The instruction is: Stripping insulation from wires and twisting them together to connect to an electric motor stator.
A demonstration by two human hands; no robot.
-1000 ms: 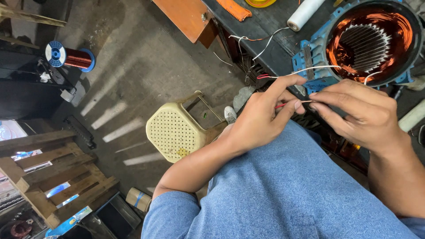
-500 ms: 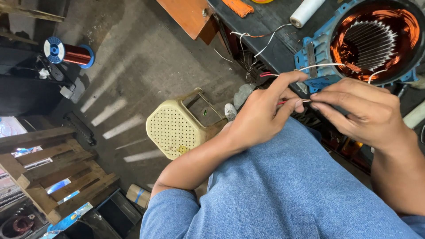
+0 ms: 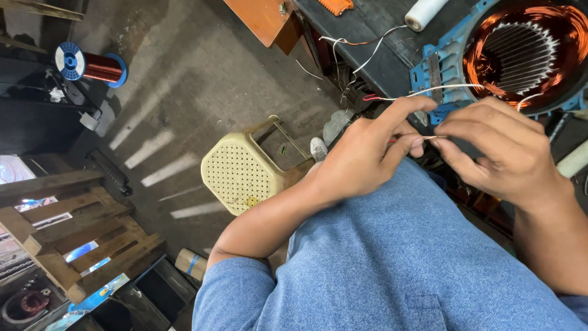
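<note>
— How are the two hands posed?

— The left hand (image 3: 361,156) is seen at centre frame, its forearm rising from the lower middle and bent at the elbow. Its fingers are curled and its thumb and forefinger are pinched on a thin lead wire (image 3: 429,92). The right hand (image 3: 496,150) is seen just to the right, its forearm entering from the lower right corner. Its fingertips are closed on the bare end of the same wire, where the two hands nearly meet.

— Where is the wire run?

— It is led from the pinch up and to the right, in white sleeving, to the motor stator (image 3: 527,52) in the upper right of the frame. A red-sleeved end is seen just above the left forefinger. Copper windings are visible inside the stator's round bore, and a blue housing is seen around it.

— What is found farther out?

— A blue denim-clad lap (image 3: 392,270) fills the lower middle, under both wrists. A cream perforated plastic stool (image 3: 242,175) is placed left of the left forearm, on the concrete floor. A white roll (image 3: 425,12) and an orange tool (image 3: 334,6) are laid on the dark bench at the top edge. A spool of copper wire (image 3: 92,64) with blue flanges is seen at upper left, and a wooden pallet (image 3: 67,239) at lower left.
</note>
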